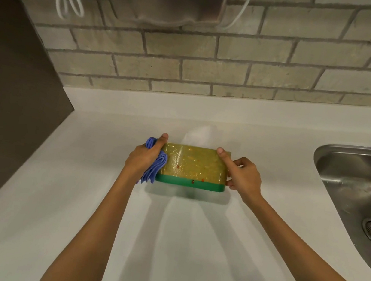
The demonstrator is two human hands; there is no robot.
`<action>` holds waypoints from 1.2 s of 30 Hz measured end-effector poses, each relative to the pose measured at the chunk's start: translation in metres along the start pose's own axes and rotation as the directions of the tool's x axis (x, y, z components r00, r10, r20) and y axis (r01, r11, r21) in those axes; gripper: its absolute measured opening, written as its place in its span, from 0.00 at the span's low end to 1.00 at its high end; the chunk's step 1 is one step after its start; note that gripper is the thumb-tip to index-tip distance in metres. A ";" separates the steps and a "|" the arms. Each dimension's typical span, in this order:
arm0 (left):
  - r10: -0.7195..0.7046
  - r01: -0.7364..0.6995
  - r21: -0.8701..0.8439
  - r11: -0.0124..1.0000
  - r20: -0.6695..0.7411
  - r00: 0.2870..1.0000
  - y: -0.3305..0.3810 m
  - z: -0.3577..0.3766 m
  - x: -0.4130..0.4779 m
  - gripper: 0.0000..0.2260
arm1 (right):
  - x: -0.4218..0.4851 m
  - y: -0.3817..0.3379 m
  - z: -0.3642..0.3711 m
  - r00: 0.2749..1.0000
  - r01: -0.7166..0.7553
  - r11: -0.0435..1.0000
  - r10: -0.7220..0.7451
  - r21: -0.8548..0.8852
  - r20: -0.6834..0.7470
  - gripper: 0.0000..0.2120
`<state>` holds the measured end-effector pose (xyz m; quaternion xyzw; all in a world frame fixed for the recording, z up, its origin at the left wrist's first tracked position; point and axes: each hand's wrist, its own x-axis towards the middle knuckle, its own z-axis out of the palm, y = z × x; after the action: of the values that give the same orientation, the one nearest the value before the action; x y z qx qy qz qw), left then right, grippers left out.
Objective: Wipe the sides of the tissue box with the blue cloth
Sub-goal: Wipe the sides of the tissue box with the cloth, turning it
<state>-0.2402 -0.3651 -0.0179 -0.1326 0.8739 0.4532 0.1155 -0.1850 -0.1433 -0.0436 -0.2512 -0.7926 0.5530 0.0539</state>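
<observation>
The tissue box [193, 166] sits on the white table [97, 199], flanked by both hands. The left hand [144, 158], its grip clenched around the bunched blue cloth [154, 169], presses the cloth to the box's end. The right hand [243, 176] grips the opposite end, apparently bracing the box against sliding.

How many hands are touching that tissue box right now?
2. The left hand presses the blue cloth against the left end of the tissue box; the right hand grips its right end.
</observation>
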 end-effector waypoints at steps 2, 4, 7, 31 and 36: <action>0.000 0.000 0.010 1.000 0.004 1.000 0.005 0.000 0.005 0.29 | 0.007 0.000 0.002 1.000 -0.022 0.999 0.021 0.033 0.008 0.30; 0.006 -0.006 0.003 1.000 -0.008 1.000 0.008 0.002 0.010 0.28 | 0.014 0.001 0.006 0.998 -0.054 0.992 0.049 0.110 0.044 0.29; 0.041 -0.042 -0.029 0.999 -0.060 0.997 0.009 0.007 0.014 0.24 | 0.020 0.002 0.014 0.981 -0.101 0.967 0.057 0.235 0.188 0.33; 0.779 -0.564 0.583 0.585 -0.209 0.592 -0.032 0.063 -0.035 0.21 | 0.038 0.013 0.032 0.957 -0.150 0.850 -0.003 0.504 0.290 0.21; 0.612 -0.440 0.452 0.776 -0.367 0.701 -0.011 0.062 -0.027 0.18 | 0.036 0.011 0.033 0.955 -0.150 0.851 -0.006 0.503 0.295 0.28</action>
<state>-0.2057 -0.3169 -0.0525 0.0364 0.9363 0.2644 -0.2283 -0.2244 -0.1524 -0.0734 -0.1747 -0.6028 0.7783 -0.0162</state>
